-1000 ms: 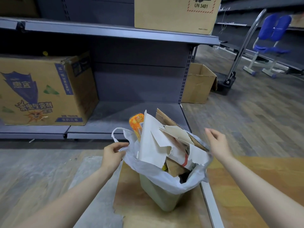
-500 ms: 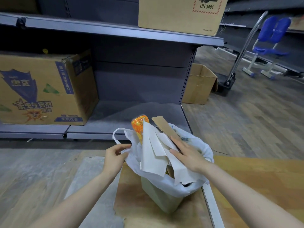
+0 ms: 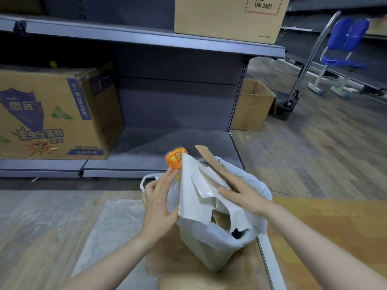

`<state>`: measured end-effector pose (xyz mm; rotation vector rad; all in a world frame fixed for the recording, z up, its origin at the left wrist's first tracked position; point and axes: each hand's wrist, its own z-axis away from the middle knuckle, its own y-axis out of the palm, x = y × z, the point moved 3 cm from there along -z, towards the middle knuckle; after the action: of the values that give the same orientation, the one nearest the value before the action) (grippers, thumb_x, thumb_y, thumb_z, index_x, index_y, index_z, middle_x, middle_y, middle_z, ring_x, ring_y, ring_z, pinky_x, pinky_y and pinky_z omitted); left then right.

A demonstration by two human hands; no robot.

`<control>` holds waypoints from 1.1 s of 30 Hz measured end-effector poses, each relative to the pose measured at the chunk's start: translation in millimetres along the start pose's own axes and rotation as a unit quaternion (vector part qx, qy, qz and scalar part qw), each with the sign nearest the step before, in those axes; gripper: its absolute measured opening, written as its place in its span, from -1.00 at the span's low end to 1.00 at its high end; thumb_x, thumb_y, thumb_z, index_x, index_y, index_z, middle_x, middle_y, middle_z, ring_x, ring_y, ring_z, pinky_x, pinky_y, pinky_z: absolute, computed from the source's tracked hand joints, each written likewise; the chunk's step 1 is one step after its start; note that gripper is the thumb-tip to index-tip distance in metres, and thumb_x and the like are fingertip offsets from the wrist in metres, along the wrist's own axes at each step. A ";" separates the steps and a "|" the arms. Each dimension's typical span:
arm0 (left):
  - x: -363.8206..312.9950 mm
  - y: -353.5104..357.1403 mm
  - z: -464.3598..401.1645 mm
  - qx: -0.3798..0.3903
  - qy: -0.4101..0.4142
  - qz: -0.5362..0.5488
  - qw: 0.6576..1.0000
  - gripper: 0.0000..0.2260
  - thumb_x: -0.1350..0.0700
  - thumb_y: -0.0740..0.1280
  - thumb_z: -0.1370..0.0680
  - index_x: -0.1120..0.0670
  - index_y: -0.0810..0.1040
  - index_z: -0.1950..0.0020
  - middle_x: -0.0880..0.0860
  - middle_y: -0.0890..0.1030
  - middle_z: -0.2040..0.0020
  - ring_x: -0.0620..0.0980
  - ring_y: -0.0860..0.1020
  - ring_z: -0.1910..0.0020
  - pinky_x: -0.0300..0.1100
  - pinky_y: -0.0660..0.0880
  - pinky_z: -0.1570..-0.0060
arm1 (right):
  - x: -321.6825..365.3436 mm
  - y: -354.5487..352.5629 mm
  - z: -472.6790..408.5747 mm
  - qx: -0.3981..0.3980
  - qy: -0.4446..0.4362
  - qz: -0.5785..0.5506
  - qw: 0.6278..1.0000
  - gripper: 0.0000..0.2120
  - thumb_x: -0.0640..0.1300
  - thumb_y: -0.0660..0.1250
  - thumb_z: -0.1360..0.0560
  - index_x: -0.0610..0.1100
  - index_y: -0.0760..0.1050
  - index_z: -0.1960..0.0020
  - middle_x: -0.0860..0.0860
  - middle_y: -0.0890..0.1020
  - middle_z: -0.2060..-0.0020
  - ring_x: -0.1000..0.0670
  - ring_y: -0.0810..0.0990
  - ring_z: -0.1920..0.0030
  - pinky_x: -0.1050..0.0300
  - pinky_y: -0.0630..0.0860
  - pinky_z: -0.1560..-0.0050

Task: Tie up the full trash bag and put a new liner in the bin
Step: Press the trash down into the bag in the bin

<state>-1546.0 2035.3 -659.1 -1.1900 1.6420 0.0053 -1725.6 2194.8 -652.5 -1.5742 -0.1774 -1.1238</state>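
Observation:
A small pale bin point(image 3: 206, 253) stands on the floor, lined with a white trash bag point(image 3: 217, 237) stuffed with white paper sheets point(image 3: 194, 197), a strip of brown cardboard point(image 3: 211, 162) and an orange packet point(image 3: 174, 159). My right hand point(image 3: 240, 194) lies flat on the paper and cardboard, pressing them down. With its fingers straight, my left hand point(image 3: 159, 197) rests against the left side of the paper and the orange packet. One white bag handle loop point(image 3: 146, 180) sticks out behind my left hand.
A grey metal shelf unit point(image 3: 159, 143) stands just behind the bin, with a printed cardboard box point(image 3: 52, 116) on its lower left and another box point(image 3: 228, 15) on the upper shelf. An open box point(image 3: 253, 105), a trolley point(image 3: 291, 101) and a blue chair point(image 3: 343, 55) are at the right.
My right hand came down onto the paper and flattened it into the bag. My left hand let go of the bag handle and moved right, open, against the rubbish.

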 end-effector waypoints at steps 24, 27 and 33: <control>4.4 13.3 -26.9 0.032 0.078 -0.053 0.995 -0.45 0.30 0.36 -0.50 0.04 0.31 -0.45 0.01 0.49 -0.27 -0.03 0.39 -0.23 -0.21 0.25 -0.23 | 79.2 11.2 11.3 -0.068 -0.123 0.269 0.953 -0.02 0.49 0.28 -0.22 0.17 0.03 -0.52 0.04 0.10 -0.52 0.00 0.07 -0.52 -0.12 0.18 -0.45; -6.9 11.3 -30.7 0.031 0.128 -0.066 0.989 -0.54 0.30 0.34 -0.48 0.17 0.41 -0.38 0.08 0.53 -0.25 -0.06 0.40 -0.17 -0.27 0.26 -0.14 | 75.8 23.9 11.7 -0.046 -0.095 0.331 0.938 0.05 0.57 0.20 -0.17 0.20 -0.07 -0.52 0.02 0.01 -0.54 -0.03 -0.02 -0.54 -0.16 0.13 -0.46; -5.4 8.3 -39.5 -0.007 0.135 -0.075 0.988 -0.53 0.25 0.26 -0.50 0.19 0.35 -0.42 0.12 0.36 -0.42 0.01 0.31 -0.38 0.00 0.26 -0.35 | 77.9 26.0 19.1 -0.116 -0.120 0.298 0.940 -0.30 0.19 0.22 -0.33 -0.01 0.31 -0.43 0.01 0.45 -0.32 -0.05 0.41 -0.34 0.05 0.41 -0.24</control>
<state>-1580.6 2022.2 -642.0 -1.3692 1.7819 -0.2507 -1656.9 2167.3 -612.0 -1.8051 0.2711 -0.4887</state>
